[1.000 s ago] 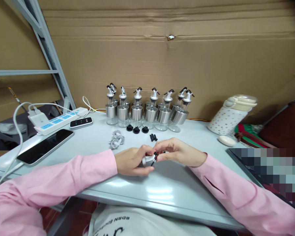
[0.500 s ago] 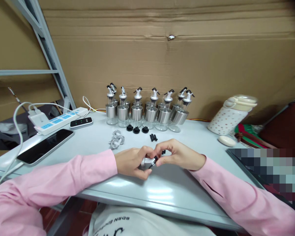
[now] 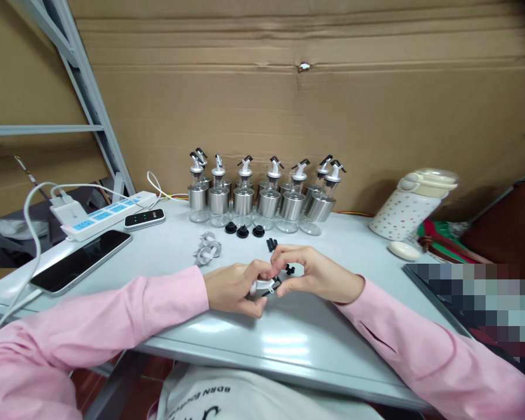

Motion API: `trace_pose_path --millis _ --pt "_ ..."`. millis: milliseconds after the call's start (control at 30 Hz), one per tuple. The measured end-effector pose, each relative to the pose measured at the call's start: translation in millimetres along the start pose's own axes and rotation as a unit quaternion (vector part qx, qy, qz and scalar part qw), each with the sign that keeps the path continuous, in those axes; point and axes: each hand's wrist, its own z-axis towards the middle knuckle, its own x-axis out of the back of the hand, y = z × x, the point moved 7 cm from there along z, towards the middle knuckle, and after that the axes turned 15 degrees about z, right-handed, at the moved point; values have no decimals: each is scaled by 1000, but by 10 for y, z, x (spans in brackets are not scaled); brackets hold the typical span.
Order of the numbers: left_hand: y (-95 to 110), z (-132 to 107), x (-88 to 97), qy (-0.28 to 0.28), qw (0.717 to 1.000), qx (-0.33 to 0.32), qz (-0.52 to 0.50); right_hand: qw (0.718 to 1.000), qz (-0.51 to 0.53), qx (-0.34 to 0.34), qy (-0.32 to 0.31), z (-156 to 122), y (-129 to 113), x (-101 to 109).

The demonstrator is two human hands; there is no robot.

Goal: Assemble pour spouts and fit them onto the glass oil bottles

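Observation:
Low over the middle of the table, my left hand [image 3: 233, 287] is closed around a white pourer spout [image 3: 259, 285] with a black flip lever [image 3: 272, 286]. The thumb and fingers of my right hand [image 3: 317, 273] pinch the lever end from the right. Part of the spout is hidden by my fingers. Just beyond my right hand lie small black pieces [image 3: 290, 269] and some short black sticks [image 3: 272, 244]. Several black stoppers [image 3: 242, 231] and white-grey spout pieces [image 3: 206, 252] rest farther back to the left.
Glass oil bottles [image 3: 244, 201] with steel sleeves and pourer tops stand along the cardboard wall [image 3: 254, 99]. To the left are a phone [image 3: 82, 261], a power strip [image 3: 109, 216] and a black device [image 3: 144, 219]. A dotted flask [image 3: 409, 207] and white oval object [image 3: 403, 251] are right.
My right hand has shifted slightly up and left, and the lever has turned a little in my fingers. More of the small black pieces behind it shows. My left hand stays nearly still.

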Motion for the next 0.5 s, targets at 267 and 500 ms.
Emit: trace_pose_path --millis 267,500 --pt "-8 -4 -38 -32 999 4 10 1000 -24 12 -6 -2 -12 -1" --pt "-1 -7 -44 -30 999 -9 10 999 -35 24 -7 -7 -33 -13"
